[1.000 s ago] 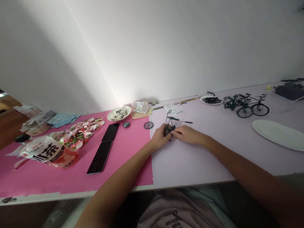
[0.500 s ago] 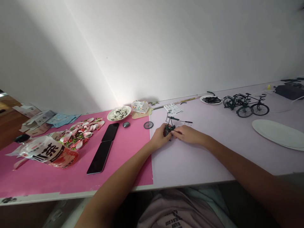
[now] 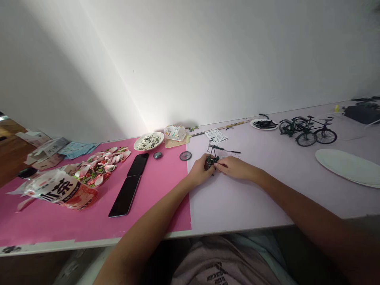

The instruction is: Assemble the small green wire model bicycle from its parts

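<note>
While the left hand [image 3: 200, 171] pinches the small bicycle frame [image 3: 212, 160] low over the surface [image 3: 234, 198], the right hand's [image 3: 236, 168] fingertip grip is best kept light (thin parts probably bend easily), steadying the frame before pressing

table [image 3: 243, 198]: pink cover left, pale one right | far left: drink bottle [image 3: 62, 190] laid down, boxes, petal-like bits heaped up | mid: folding phone [image 3: 124, 196] left opened flat, mouse-ish thing [image 3: 157, 155], loose wheel [image 3: 185, 156] | right: mini bikes [image 3: 307, 132] parked near white plates [image 3: 348, 166]
</note>
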The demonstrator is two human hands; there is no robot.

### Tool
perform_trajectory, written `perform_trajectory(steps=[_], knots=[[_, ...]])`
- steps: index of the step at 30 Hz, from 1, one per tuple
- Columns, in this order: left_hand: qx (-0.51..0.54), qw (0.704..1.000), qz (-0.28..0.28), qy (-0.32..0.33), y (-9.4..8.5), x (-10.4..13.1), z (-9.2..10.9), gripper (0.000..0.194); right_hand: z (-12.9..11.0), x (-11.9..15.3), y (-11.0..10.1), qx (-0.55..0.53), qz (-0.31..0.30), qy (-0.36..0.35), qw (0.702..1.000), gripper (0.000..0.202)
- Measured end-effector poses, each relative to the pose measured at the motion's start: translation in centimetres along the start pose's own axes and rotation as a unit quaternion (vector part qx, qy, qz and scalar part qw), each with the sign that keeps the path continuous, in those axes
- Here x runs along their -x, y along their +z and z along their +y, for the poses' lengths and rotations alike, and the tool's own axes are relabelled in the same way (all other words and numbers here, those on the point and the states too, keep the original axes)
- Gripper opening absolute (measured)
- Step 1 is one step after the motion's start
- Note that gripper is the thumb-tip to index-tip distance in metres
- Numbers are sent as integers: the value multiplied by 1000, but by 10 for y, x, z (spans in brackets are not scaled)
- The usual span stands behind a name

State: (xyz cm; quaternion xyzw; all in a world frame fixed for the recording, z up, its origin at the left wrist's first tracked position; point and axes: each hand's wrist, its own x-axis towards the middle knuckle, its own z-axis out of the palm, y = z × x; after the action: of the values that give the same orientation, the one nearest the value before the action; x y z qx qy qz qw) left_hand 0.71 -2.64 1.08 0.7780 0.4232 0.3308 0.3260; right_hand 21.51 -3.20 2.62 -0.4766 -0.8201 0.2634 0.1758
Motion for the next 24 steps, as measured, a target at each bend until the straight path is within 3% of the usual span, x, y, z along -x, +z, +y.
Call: perform_trajectory(steps=[24], knots=[[9, 1000, 0, 4, 2, -1, -3, 34, 1, 0, 0, 4, -11, 10, 1000, 43]])
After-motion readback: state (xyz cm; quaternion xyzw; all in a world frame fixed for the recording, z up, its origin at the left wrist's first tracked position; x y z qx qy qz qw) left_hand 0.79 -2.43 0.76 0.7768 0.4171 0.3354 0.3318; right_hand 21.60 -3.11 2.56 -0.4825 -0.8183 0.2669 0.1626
